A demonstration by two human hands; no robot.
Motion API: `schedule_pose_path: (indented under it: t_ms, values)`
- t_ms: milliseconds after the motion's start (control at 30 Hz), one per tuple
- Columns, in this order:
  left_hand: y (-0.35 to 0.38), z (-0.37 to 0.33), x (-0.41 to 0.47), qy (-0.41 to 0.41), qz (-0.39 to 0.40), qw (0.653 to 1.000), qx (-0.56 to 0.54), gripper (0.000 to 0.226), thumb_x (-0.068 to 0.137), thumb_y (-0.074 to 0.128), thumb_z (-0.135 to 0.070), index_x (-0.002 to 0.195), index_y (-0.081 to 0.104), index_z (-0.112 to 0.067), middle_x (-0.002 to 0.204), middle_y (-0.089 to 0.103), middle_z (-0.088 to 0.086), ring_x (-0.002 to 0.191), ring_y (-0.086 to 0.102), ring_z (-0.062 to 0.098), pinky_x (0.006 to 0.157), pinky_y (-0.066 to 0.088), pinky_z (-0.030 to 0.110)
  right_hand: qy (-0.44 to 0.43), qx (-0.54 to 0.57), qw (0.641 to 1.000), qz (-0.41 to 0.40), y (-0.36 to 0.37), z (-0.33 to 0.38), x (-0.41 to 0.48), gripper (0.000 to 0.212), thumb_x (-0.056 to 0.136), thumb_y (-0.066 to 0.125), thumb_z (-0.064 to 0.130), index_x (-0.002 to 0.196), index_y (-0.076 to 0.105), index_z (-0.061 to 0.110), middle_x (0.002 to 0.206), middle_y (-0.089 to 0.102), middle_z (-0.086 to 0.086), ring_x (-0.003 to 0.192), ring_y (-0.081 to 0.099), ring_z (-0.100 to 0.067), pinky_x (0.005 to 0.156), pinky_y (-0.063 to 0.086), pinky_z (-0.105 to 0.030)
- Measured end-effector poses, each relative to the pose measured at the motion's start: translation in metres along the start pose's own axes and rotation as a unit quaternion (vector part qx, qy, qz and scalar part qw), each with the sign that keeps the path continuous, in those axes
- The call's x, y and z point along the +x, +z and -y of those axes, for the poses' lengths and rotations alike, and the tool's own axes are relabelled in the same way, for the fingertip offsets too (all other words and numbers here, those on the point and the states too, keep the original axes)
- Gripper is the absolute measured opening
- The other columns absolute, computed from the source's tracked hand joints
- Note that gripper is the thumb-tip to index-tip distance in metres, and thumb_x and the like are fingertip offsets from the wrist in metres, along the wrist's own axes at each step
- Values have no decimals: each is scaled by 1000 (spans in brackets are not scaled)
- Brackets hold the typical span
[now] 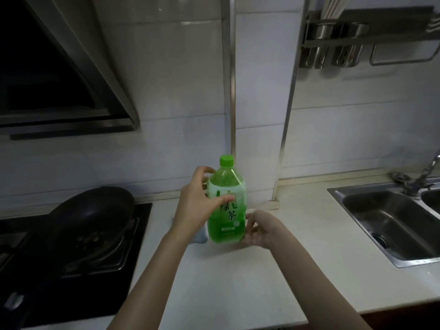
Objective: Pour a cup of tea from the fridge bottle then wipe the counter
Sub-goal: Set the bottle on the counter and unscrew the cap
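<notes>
A green tea bottle with a green cap stands upright on the white counter, near the tiled back wall. My left hand grips the bottle's upper body from the left, thumb across the label. My right hand is at the bottle's lower right side, fingers curled near its base; blur hides whether they touch it. A pale cloth lies on the counter behind the bottle's left side, mostly hidden by my left forearm. No cup is in view.
A black pan sits on the gas hob at the left, under a range hood. A steel sink with a tap is at the right. A utensil rack hangs on the wall.
</notes>
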State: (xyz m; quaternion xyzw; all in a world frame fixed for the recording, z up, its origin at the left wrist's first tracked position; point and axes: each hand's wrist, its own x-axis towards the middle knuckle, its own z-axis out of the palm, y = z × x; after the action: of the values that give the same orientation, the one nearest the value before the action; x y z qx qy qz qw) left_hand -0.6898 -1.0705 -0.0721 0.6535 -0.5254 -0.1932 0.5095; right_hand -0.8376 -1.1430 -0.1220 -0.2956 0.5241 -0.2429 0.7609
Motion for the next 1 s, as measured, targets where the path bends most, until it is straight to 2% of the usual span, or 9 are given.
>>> schedule_pose_path:
  t_ms: [100, 167, 267, 333, 433, 533, 633, 833, 1000]
  values:
    - [-9, 31, 4, -15, 4, 1000, 10, 76, 63, 93, -26, 125, 49, -32, 108, 66, -14, 94, 66, 2, 80, 58, 26, 17, 54, 998, 16, 17, -20, 22, 31, 70, 35, -16, 93, 51, -3, 97, 58, -25, 94, 61, -44, 89, 51, -57]
    - [-16, 50, 8, -25, 22, 999, 21, 79, 62, 93, -29, 128, 49, -32, 112, 64, -15, 100, 63, 4, 84, 55, 27, 38, 71, 997, 19, 26, -31, 30, 24, 74, 38, -12, 92, 51, -3, 97, 61, -26, 93, 62, -43, 86, 52, -53]
    - [-25, 75, 12, -22, 57, 997, 41, 70, 61, 93, -31, 118, 53, -37, 113, 62, -20, 105, 60, 2, 80, 48, 15, 61, 115, 991, 10, 35, -43, 44, 38, 73, 41, -10, 108, 47, 2, 101, 62, -28, 85, 65, -41, 67, 58, -48]
    - [-27, 90, 14, -23, 69, 995, 61, 71, 57, 93, -37, 115, 54, -41, 117, 62, -14, 109, 59, 6, 85, 48, 18, 61, 135, 989, -16, 39, -49, 52, 43, 72, 42, -9, 112, 45, 6, 99, 61, -28, 79, 64, -40, 58, 58, -53]
    - [-25, 105, 11, -29, 87, 992, 90, 81, 52, 90, -48, 124, 55, -37, 124, 56, -8, 114, 55, 11, 97, 49, 33, 60, 122, 990, -49, 39, -57, 58, 35, 71, 45, -4, 105, 46, 5, 95, 60, -24, 77, 62, -38, 69, 55, -52]
    - [-17, 116, 9, -34, 100, 989, 102, 84, 59, 92, -37, 135, 55, -28, 127, 51, -4, 116, 52, 13, 102, 46, 34, 67, 86, 991, -76, 37, -63, 67, 24, 70, 49, 0, 94, 52, 2, 95, 59, -22, 78, 61, -36, 74, 54, -46]
    - [-7, 125, 9, -39, 100, 988, 113, 82, 61, 92, -36, 135, 58, -28, 121, 55, -2, 113, 54, 16, 100, 47, 35, 71, 78, 991, -82, 36, -68, 77, 18, 72, 51, 3, 90, 52, 3, 99, 55, -21, 80, 59, -34, 73, 53, -43]
    - [13, 142, 8, -40, 94, 984, 145, 71, 65, 89, -34, 130, 61, -24, 117, 67, 0, 107, 60, 16, 93, 50, 32, 47, 92, 993, -50, 27, -85, 109, 27, 76, 46, 5, 103, 48, 2, 97, 56, -21, 93, 57, -37, 96, 47, -49]
    - [28, 158, 6, -60, 82, 985, 140, 71, 67, 88, -35, 131, 60, -23, 121, 68, -3, 110, 61, 13, 96, 51, 30, 44, 68, 996, -41, 23, -96, 130, 32, 81, 47, 12, 111, 50, 1, 106, 57, -22, 88, 56, -34, 72, 50, -38]
